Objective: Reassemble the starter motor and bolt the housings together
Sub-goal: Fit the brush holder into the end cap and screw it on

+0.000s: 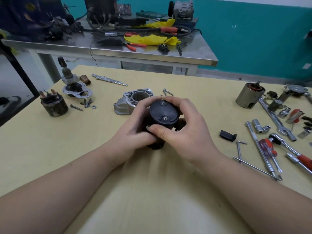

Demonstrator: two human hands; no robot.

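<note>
While both hands grip it above the yellow surface (pixel 50 149), the black motor housing (pixel 163 115) sits end-cap up, left hand (pixel 135 132) and right hand (pixel 184 130) with fingers (pixel 158 130) wrapped around it. Tilting it could misalign the cap's two screws (pixel 163 103).

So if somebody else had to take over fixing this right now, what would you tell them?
Left hand and right hand: both grip the black cylindrical motor body, held upright on the yellow table.
Done: its round black end cap is on, with two small screws showing on top.
Left: the grey aluminium nose housing lies just behind the hands, not joined. The pinion gear shaft with its plate and the dark solenoid cylinder sit at far left, with loose bolts nearby. Two long silver through-bolts lie behind. Ratchet and sockets are at right.
</note>
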